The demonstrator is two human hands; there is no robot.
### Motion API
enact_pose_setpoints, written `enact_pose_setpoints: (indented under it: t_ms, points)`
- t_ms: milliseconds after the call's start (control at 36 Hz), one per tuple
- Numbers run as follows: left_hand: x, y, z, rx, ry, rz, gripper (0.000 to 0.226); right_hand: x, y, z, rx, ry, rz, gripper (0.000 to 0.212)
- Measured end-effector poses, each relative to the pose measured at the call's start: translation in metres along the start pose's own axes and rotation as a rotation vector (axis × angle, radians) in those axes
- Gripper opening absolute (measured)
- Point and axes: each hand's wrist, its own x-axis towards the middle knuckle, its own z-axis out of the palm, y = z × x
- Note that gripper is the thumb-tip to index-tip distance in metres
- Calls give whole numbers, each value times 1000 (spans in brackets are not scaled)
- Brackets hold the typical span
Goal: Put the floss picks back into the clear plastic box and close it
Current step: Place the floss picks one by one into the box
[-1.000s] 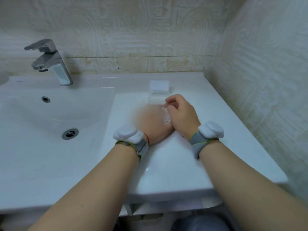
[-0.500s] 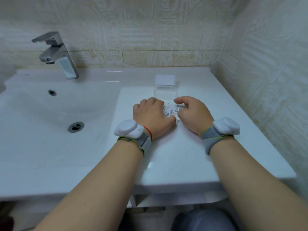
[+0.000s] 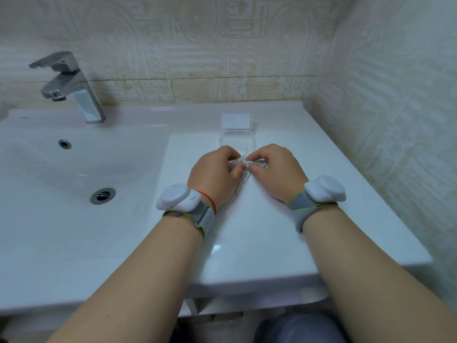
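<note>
A small bunch of white floss picks (image 3: 243, 167) lies between my two hands on the white counter. My left hand (image 3: 214, 173) and my right hand (image 3: 273, 169) meet over it, fingers curled, and pinch the bunch from both sides. Parts of the picks are hidden under my fingers. Just beyond my knuckles stands the clear plastic box (image 3: 237, 141), open, with its lid (image 3: 236, 122) folded back toward the wall. I cannot tell what lies inside the box.
The white counter (image 3: 259, 231) ends at a tiled wall on the right. A sink basin (image 3: 74, 174) with a drain and a chrome tap (image 3: 71, 87) lies to the left. Both wrists carry white sensor bands.
Both hands have closed in on the floss picks and gathered them into a tighter bunch, a little closer to the box. The camera has shifted slightly.
</note>
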Motion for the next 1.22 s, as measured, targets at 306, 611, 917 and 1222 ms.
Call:
enact_pose_setpoints:
  t_ms: [306,611,917,1222]
  points:
    - [-1,3,-1,-75,130,19,17,-1,0,-5,318,190,40,6]
    - [-3,13,-5,-162,194,56,16,-1,-8,-8,613,256,54,9]
    - [21,31,-2,-274,189,83,18,16,-25,-18,841,230,77,9]
    - [74,51,2,-685,205,-131,22,69,-24,-28,1123,256,266,13]
